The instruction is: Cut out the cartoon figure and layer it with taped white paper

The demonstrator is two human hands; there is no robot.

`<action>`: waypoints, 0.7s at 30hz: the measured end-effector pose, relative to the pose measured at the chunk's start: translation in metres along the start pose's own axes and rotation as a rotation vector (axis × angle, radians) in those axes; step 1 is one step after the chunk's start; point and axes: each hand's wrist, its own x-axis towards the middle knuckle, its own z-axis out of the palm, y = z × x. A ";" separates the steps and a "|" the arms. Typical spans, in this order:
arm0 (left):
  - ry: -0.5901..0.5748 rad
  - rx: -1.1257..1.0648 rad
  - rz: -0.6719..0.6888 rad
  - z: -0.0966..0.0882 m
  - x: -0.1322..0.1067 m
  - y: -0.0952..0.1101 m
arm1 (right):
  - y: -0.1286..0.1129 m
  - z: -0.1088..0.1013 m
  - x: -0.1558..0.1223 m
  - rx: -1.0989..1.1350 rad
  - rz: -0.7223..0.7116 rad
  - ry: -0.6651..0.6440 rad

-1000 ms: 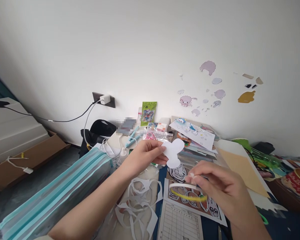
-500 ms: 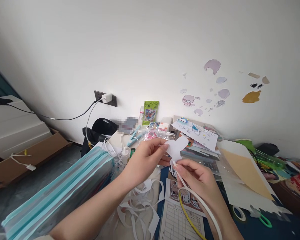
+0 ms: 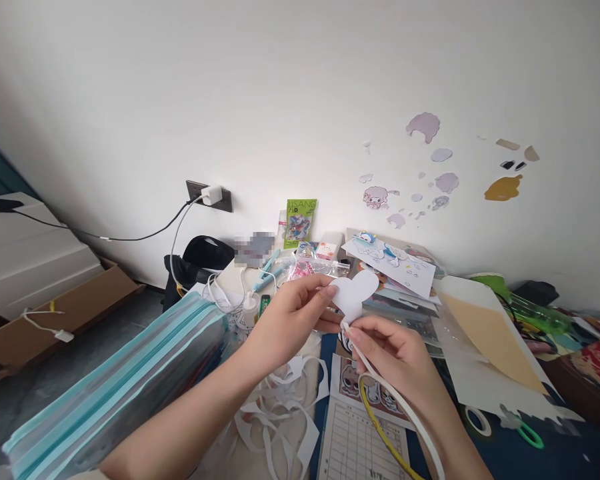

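My left hand (image 3: 300, 303) pinches the left edge of a white paper heart (image 3: 356, 293) between thumb and fingers. At the heart's lower point, my right hand (image 3: 393, 350) is closed on the end of a narrow white band (image 3: 375, 363), which touches or nearly touches the paper. This band curves down over my right wrist. Below it shows a yellow curved strip (image 3: 375, 427); I cannot tell whether both are one piece. Under my hands lie a printed grid sheet (image 3: 357, 440) and several white paper offcuts (image 3: 270, 427).
A turquoise-edged clear zip bag (image 3: 130, 373) stands at the left. Green-handled scissors (image 3: 529, 435) and a tape roll (image 3: 477, 421) lie at the right. Behind are a green packet (image 3: 300, 223) and drawn paper figures (image 3: 390, 263). Paper cutouts (image 3: 423, 127) are on the wall.
The paper heart has tilted slightly, its face showing a little more fully. Both hands keep their grips in nearly the same place.
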 end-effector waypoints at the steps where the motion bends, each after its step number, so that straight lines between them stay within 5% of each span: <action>1: 0.002 -0.008 -0.008 0.000 0.000 0.000 | 0.000 0.000 0.000 -0.008 -0.002 0.002; 21: -0.003 0.013 0.041 0.006 -0.002 -0.005 | 0.009 -0.003 0.004 0.011 -0.001 -0.006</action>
